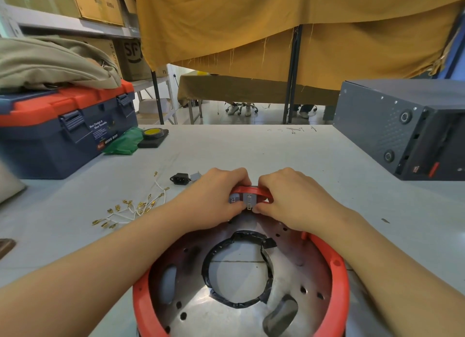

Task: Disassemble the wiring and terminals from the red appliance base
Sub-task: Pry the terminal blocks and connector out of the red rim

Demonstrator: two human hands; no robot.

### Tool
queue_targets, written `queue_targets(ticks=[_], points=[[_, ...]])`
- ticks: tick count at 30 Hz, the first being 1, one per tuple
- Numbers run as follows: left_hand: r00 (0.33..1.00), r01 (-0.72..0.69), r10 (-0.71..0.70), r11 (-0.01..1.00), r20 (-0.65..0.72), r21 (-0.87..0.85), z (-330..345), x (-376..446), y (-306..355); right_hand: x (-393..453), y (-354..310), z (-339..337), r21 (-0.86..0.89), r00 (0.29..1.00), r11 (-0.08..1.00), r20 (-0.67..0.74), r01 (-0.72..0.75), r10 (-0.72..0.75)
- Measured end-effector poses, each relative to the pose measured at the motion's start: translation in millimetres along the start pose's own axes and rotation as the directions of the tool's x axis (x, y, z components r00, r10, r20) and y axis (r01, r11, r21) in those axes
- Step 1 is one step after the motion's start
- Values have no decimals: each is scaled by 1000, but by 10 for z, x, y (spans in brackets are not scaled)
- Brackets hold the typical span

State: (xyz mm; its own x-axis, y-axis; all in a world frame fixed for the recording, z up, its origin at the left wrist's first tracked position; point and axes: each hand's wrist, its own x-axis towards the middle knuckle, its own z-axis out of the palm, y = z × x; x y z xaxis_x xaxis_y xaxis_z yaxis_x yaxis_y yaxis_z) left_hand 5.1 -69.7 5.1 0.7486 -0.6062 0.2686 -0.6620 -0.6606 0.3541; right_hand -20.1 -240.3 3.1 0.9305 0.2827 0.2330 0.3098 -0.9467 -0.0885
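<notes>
We see a pale grey surface (251,150) with a blue-and-orange toolbox (63,127) at the left, a beige cloth (50,62) heaped on its lid, and a roll of tape (153,133) on a dark pad just beside it. A dark metal case (402,125) sits at the right. Behind hang mustard curtains (276,29), with cardboard boxes (98,4) on a shelf at the far left.

The red base (337,273) lies near us, its metal inside facing up — its lower edge is cut off. At its far rim both hands pinch a small grey terminal block (248,199): left hand (216,198) on its left, right hand (294,198) on its right. The fingertips are hidden, so the exact grip is hard to make out.

Loose white wires (130,210) with brass terminals lie to the left, a black socket (179,179) beyond them.
</notes>
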Motion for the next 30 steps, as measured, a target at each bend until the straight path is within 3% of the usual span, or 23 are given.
queue_targets(ticks=[19,30], points=[[999,-45,46,997,-19,62,39,3,11,58,-4,-79,107,993,993,108,-58,46],[999,10,-7,997,-35,72,64,61,75,83,-44,-36,44,997,998,48,-54,52]])
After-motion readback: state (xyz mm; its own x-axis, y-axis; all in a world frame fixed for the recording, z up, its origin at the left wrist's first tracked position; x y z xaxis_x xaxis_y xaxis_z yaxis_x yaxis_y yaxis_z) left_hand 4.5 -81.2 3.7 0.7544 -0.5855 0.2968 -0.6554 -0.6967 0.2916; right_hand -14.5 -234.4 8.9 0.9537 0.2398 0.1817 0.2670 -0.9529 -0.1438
